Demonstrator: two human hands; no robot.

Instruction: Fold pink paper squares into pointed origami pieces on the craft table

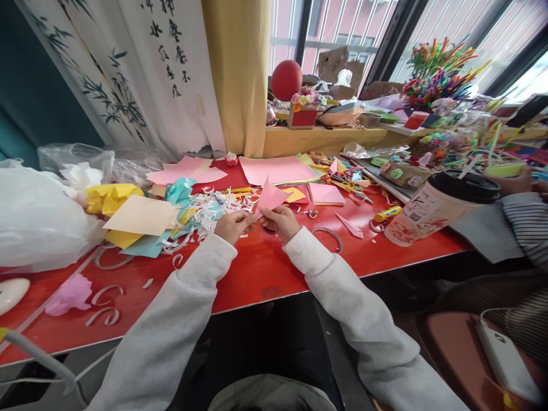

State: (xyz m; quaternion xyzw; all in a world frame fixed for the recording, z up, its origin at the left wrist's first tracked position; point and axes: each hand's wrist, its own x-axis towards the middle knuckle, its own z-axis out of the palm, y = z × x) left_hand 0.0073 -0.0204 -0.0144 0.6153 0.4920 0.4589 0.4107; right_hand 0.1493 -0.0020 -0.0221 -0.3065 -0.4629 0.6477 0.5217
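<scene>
Between both hands, a little above the red table (pixel 257 274), is a folded piece of pink paper (pixel 273 195) with a pointed tip facing up. My left hand (pixel 233 227) pinches its lower left corner with the fingers closed. Gripping its lower edge from the other side is my right hand (pixel 280 222), thumb and fingers pressed together. Just behind the hands lie an orange-yellow paper piece (pixel 295 195) and a stack of pink square paper (pixel 326 194). A second folded pink paper piece (pixel 349 225) rests to the right.
Shredded white paper strips (pixel 209 212) and crumpled coloured paper lie left, beside a white plastic bag (pixel 47 211). A lidded drink cup (pixel 432 211) stands near the right front edge. Pink sheets (pixel 276 170) lie at the back. At far right is another person's striped sleeve (pixel 526 225).
</scene>
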